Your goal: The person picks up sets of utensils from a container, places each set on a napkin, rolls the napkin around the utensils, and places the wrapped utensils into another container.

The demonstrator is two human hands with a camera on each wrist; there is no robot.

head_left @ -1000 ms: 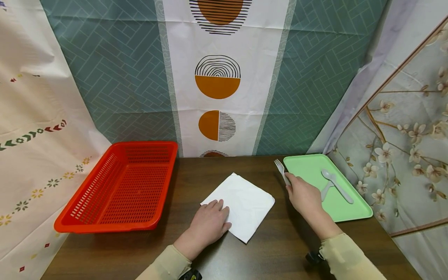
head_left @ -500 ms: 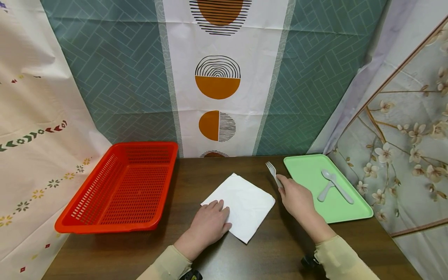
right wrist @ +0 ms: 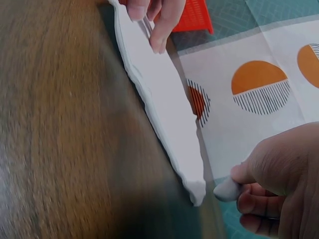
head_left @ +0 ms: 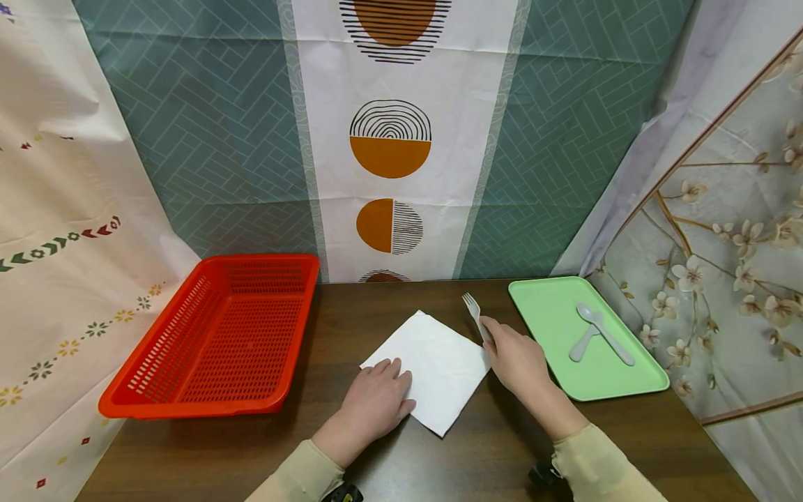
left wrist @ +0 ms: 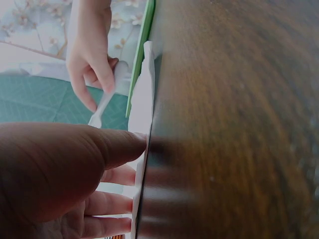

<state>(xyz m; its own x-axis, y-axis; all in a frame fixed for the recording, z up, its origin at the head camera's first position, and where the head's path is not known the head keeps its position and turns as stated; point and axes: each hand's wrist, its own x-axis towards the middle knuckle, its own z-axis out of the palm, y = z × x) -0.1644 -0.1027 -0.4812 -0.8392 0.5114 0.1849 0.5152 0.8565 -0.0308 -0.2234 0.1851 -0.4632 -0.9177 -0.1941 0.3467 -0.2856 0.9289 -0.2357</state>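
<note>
A folded white napkin (head_left: 439,376) lies flat on the wooden table, one corner toward me. My left hand (head_left: 371,403) rests on its left side with fingers laid out; in the left wrist view the fingertips touch the napkin's surface. To the right, my right hand (head_left: 517,357) pinches a light grey fork (head_left: 473,309) by its handle, tines pointing away and to the left. The fork is held up near the napkin's right corner. In the right wrist view, the rounded handle end (right wrist: 228,190) pokes out beside the thumb; the tines are hidden there.
At the right stands a light green tray (head_left: 546,300). On it a grey spoon (head_left: 611,339) crosses over another grey utensil (head_left: 582,346) whose far end is partly covered. A red perforated basket (head_left: 288,362) stands at the left. Patterned cloths hang behind the table.
My right hand has carried the fork leftward, from the tray's left edge to the napkin's right corner. More of the tray and its utensils shows. The left hand and napkin stay put.
</note>
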